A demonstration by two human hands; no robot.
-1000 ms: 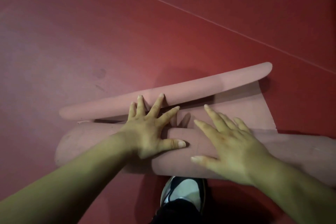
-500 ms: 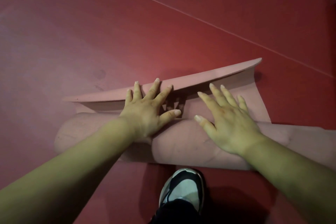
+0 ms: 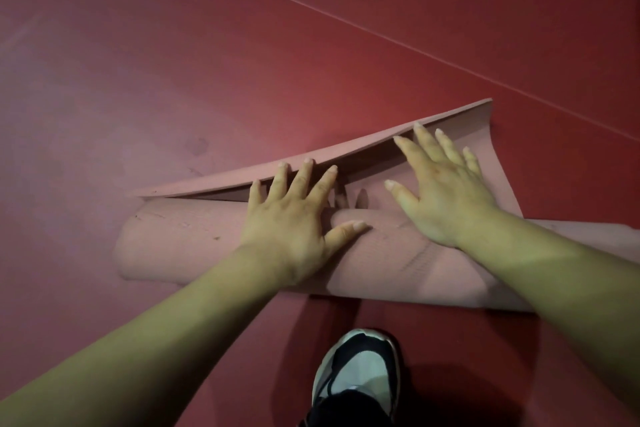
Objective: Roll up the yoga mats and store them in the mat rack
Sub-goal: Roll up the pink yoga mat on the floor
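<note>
— What lies on the red floor (image 3: 173, 62)?
— A dusty-pink mat (image 3: 194, 246), mostly a thick, scuffed roll; its last flap curls up along the far edge.
— The hands?
— Left hand (image 3: 294, 218) and right hand (image 3: 446, 194) press flat on the roll, fingers spread, tips at the flap. A shoe (image 3: 360, 374) stands near the roll.

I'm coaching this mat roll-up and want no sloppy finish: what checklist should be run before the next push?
1. Both palms on the roll: ok, left hand and right hand press it, fingers spread.
2. Loose end lying flat: not ok, its edge curls up off the floor.
3. Roll ends even: cannot tell, the right end is out of view.
4. Shoe apart from the roll: ok.
5. Mat rack within reach: cannot tell, not in view.
</note>
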